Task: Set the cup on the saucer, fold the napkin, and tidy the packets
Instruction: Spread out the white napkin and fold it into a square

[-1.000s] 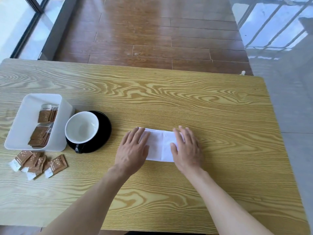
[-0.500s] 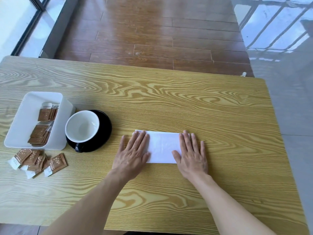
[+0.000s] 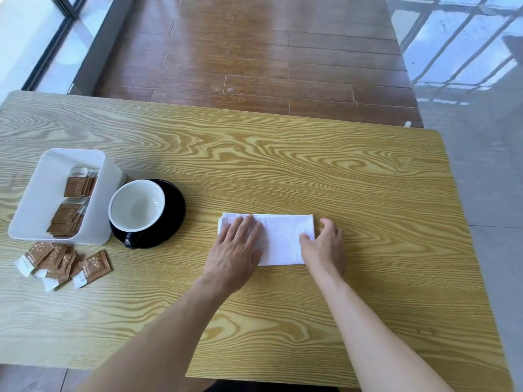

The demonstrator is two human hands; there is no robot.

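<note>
A white napkin [image 3: 280, 239], folded into a long rectangle, lies flat near the table's middle. My left hand [image 3: 235, 250] rests flat on its left part, fingers spread. My right hand [image 3: 325, 244] is at its right end, fingers curled around that edge. To the left, a cup [image 3: 137, 206], black outside and white inside, stands on a black saucer [image 3: 175, 207]. Several brown packets [image 3: 65, 264] lie loose on the table in front of a white bin [image 3: 34, 199], which holds several more packets [image 3: 70, 205].
The wooden table [image 3: 283, 165] ends at the far edge around mid-frame and at the right edge near the grey floor. Brown floorboards [image 3: 254, 52] lie beyond. The bin touches the saucer's left side.
My right hand slid from lying flat on the napkin to its right end and curled its fingers at that edge. My left hand stayed pressed on the left part.
</note>
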